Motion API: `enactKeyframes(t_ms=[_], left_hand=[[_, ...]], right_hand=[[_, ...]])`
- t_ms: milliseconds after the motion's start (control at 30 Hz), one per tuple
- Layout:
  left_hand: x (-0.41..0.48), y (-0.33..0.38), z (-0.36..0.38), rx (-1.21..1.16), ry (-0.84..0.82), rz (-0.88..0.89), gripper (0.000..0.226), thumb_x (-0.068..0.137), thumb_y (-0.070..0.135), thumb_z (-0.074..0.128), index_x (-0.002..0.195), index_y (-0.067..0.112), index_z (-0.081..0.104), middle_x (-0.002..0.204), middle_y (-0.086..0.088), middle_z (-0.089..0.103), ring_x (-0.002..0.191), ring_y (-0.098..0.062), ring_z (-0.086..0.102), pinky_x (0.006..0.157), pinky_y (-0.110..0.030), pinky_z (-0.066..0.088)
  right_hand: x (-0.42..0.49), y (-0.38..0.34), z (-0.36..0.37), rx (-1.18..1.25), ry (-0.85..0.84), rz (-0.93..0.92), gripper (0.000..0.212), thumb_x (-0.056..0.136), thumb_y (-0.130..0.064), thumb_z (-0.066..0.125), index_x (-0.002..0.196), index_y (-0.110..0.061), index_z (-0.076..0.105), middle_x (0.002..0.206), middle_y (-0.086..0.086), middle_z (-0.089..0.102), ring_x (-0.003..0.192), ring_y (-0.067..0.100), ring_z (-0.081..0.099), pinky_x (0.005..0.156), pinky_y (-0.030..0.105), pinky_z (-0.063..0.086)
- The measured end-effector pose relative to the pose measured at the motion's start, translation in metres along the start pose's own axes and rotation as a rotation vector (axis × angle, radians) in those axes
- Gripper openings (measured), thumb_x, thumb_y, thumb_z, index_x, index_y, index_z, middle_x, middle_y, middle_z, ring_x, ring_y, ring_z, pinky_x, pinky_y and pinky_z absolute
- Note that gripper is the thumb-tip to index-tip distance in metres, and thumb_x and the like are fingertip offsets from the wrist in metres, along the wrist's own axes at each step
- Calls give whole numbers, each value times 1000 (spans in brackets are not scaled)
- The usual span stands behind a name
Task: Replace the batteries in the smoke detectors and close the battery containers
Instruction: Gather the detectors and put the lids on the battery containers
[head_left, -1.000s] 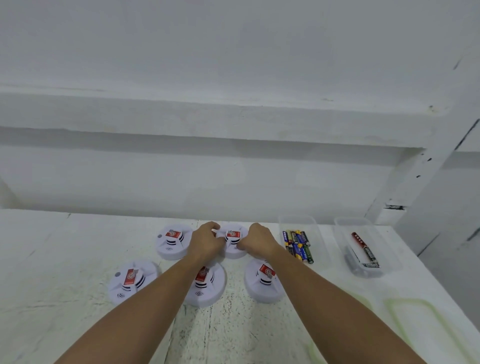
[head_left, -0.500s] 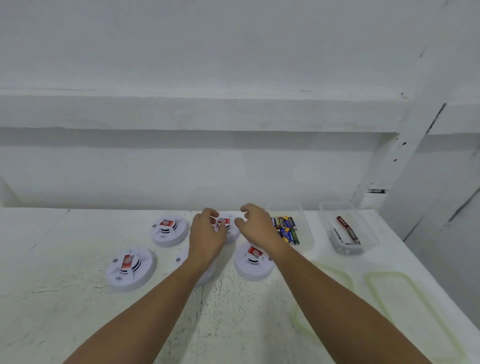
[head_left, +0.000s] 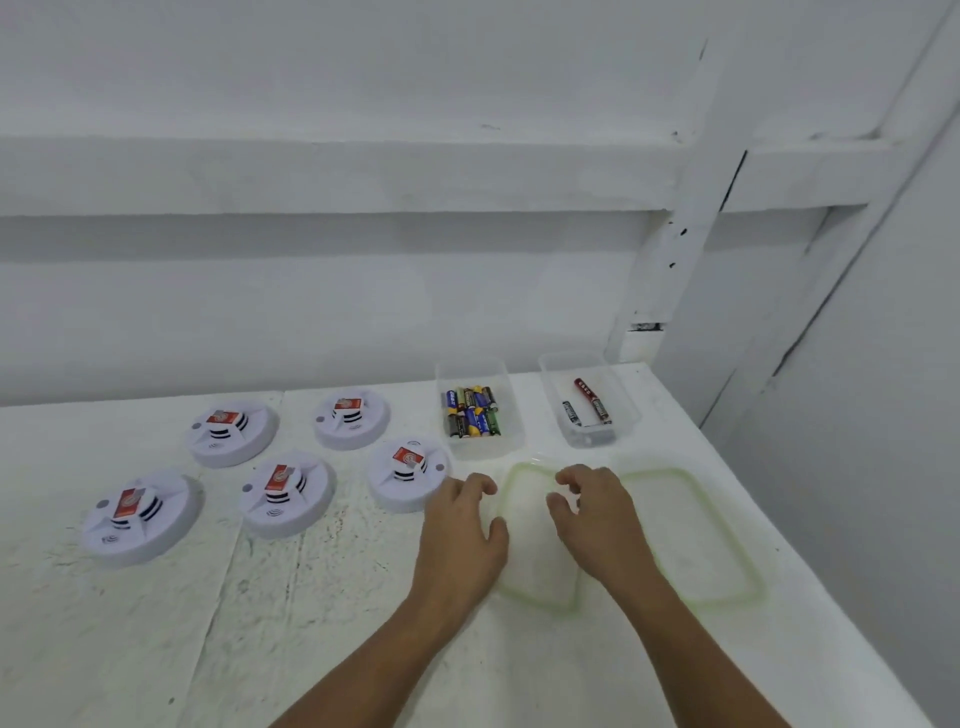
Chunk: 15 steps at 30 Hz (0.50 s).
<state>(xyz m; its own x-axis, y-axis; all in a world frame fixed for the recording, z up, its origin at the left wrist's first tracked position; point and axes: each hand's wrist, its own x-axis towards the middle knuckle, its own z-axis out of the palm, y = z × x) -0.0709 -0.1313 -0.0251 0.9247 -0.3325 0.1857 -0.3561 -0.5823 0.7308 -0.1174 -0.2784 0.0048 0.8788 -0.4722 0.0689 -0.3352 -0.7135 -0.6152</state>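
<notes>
Several white round smoke detectors lie on the white table, each with a red label on top; the nearest one (head_left: 409, 472) is just left of my hands. A clear container (head_left: 478, 445) holds several batteries (head_left: 471, 411). A second clear container (head_left: 589, 435) holds a few batteries (head_left: 590, 400). Two clear lids with green rims lie in front of them: the left lid (head_left: 535, 551) and the right lid (head_left: 701, 540). My left hand (head_left: 462, 525) hovers at the left lid's left edge, and my right hand (head_left: 597, 514) over its right side. Both have fingers curled and apart, holding nothing.
The white table (head_left: 156, 649) ends at a right edge close to the right lid. A white wall with a ledge and a post (head_left: 675, 249) stands behind the containers. The other detectors (head_left: 140, 514) spread out to the left.
Both hands left the far middle detector and moved right and nearer, down to the left lid. The camera view turned to the right.
</notes>
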Motion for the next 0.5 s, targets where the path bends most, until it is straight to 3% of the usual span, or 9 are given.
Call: enactKeyframes(t_ms=[133, 267, 333, 433, 500], left_hand=[[-6, 11, 13, 139, -66, -88, 48, 84, 19, 58, 131, 22, 47, 120, -4, 45, 112, -21, 43, 90, -26, 38], [-4, 14, 13, 69, -131, -241, 60, 84, 19, 61, 139, 19, 38, 121, -8, 48, 109, -22, 51, 81, -26, 37], [-2, 14, 9, 59, -171, -321, 53, 81, 19, 65, 130, 15, 46, 110, -6, 56, 101, -21, 55, 74, -27, 38], [-2, 18, -3, 66, -194, -366, 18, 76, 16, 64, 88, 10, 52, 80, -4, 54, 72, -19, 51, 61, -29, 36], [-4, 17, -8, -23, -209, -385, 18, 76, 15, 63, 87, 7, 51, 82, -5, 58, 74, -20, 54, 62, -30, 40]], right_hand=[[-17, 21, -1, -219, -71, 34, 38, 93, -26, 49, 129, -16, 48, 127, 9, 42, 119, 26, 37, 100, 28, 29], [-23, 26, -5, -205, -81, 30, 40, 93, -24, 49, 132, -18, 45, 133, 9, 38, 123, 25, 31, 102, 28, 30], [-25, 28, -6, -186, -109, 36, 40, 92, -20, 49, 132, -19, 44, 133, 8, 38, 122, 24, 32, 101, 27, 31], [-28, 29, -7, -142, -123, 32, 42, 91, -14, 52, 132, -19, 44, 134, 7, 36, 124, 23, 32, 99, 24, 32], [-30, 28, -7, -72, -136, 54, 44, 89, -11, 54, 131, -19, 46, 134, 7, 36, 127, 22, 32, 94, 21, 31]])
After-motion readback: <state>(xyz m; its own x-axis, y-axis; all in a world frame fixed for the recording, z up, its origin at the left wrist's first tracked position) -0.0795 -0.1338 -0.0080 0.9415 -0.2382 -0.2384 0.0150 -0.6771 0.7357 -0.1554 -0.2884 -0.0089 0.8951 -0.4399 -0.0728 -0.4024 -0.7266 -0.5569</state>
